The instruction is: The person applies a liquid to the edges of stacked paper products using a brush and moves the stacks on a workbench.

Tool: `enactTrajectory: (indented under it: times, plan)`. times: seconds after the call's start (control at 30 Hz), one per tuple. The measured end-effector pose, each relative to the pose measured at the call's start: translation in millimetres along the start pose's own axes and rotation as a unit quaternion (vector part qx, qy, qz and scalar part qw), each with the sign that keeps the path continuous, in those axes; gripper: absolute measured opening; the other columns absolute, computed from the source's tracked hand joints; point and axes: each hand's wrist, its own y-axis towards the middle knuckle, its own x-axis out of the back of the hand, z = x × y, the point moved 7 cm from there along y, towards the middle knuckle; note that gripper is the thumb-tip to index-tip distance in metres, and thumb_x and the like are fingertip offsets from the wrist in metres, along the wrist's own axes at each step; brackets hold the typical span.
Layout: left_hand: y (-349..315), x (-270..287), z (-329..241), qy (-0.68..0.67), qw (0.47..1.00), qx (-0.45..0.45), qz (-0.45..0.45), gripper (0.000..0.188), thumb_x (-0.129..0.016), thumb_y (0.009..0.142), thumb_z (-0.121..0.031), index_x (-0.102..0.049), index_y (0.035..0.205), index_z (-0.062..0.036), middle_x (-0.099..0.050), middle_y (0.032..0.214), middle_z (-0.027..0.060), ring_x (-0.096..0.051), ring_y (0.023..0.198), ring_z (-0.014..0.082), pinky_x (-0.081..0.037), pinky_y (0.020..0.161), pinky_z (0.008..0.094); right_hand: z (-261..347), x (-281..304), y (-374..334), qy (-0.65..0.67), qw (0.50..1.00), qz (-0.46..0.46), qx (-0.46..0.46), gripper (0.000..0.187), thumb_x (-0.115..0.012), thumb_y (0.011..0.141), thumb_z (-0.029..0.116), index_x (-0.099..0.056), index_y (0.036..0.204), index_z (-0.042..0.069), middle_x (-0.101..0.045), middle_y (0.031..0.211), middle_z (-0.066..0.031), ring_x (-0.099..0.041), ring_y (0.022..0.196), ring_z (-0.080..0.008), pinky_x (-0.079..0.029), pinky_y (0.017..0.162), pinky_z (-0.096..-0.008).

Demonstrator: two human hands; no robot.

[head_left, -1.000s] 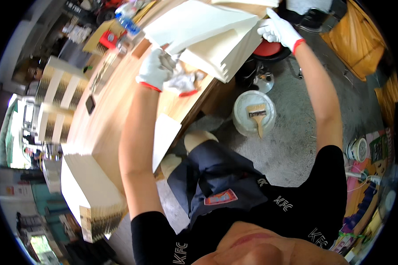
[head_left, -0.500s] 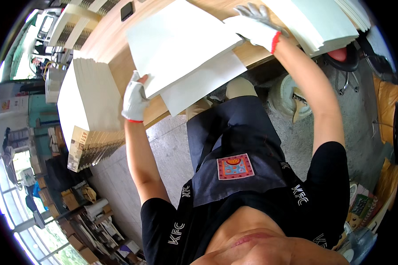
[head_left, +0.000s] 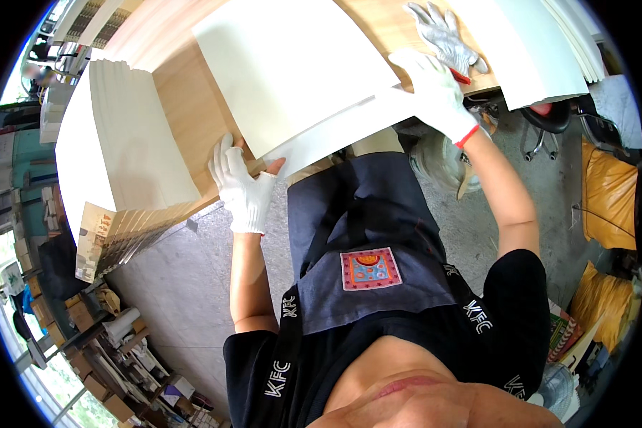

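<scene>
A large white sheet (head_left: 292, 71) lies on the wooden table, with a second white sheet (head_left: 342, 128) showing beneath its near edge. My left hand (head_left: 244, 187), in a white glove with a bare thumb tip, rests at the near left corner. Its fingers are spread and the thumb is by the lower sheet. At the right end of the sheets is my right hand (head_left: 435, 94), in a white glove with a red cuff. Its fingers stretch along the sheets' edge; its thumb is hard to make out. Beyond it lies a loose grey-white glove (head_left: 446, 41).
A thick stack of white folded sheets (head_left: 139, 143) with printed edges stands at the left of the table (head_left: 185, 93). Another white stack (head_left: 524, 53) stands at the right. Below the table edge are a bucket (head_left: 435, 160) and a black chair (head_left: 549, 118).
My left hand has shifted right and nearer, its fingers spreading. My right hand has come nearer, away from the loose glove. The upper sheet now covers more of the lower one; the view has shifted.
</scene>
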Motion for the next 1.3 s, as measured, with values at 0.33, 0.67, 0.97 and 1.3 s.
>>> enactTrajectory:
  times: [0.33,0.67,0.97,1.3]
  plan:
    - [0,-6,7,0.051,0.998,-0.03,0.033,0.053,-0.082,0.067,-0.036,-0.06,0.1,0.0009,-0.051,0.137,0.0205,-0.043,0.126,0.0391,-0.03,0.108,0.0499,12,-11,-7,-0.007,1.0,-0.017,0.016,0.068,-0.07,0.08,0.049,-0.054,0.133,0.012,-0.049,0.143,-0.0069,-0.043,0.133,-0.0256,-0.033,0.109,-0.0421]
    - [1,-10,15,0.075,0.996,-0.009,0.041,0.055,-0.079,0.072,-0.039,-0.063,0.11,-0.002,-0.048,0.14,0.0177,-0.041,0.128,0.0378,-0.031,0.109,0.048,7,-17,-6,-0.013,1.0,0.027,-0.008,0.075,-0.07,0.081,0.047,-0.044,0.143,0.014,-0.043,0.148,-0.0078,-0.038,0.137,-0.0259,-0.03,0.112,-0.0434]
    - [2,-10,13,0.072,0.995,-0.017,0.061,0.051,-0.078,0.075,-0.038,-0.061,0.106,-0.0019,-0.046,0.142,0.0186,-0.04,0.13,0.0395,-0.03,0.11,0.0486,3,-20,-6,-0.025,1.0,0.016,0.002,0.068,-0.065,0.084,0.043,-0.044,0.143,0.015,-0.043,0.148,-0.0053,-0.038,0.137,-0.0251,-0.031,0.111,-0.0426]
    - [3,-12,14,0.065,0.996,-0.032,0.054,0.051,-0.079,0.073,-0.038,-0.062,0.105,-0.0026,-0.047,0.142,0.0182,-0.039,0.13,0.0397,-0.032,0.109,0.0501,6,-17,-6,-0.024,0.999,0.041,-0.014,0.074,-0.066,0.081,0.046,-0.042,0.145,0.015,-0.04,0.15,-0.0054,-0.035,0.139,-0.0254,-0.03,0.112,-0.0432]
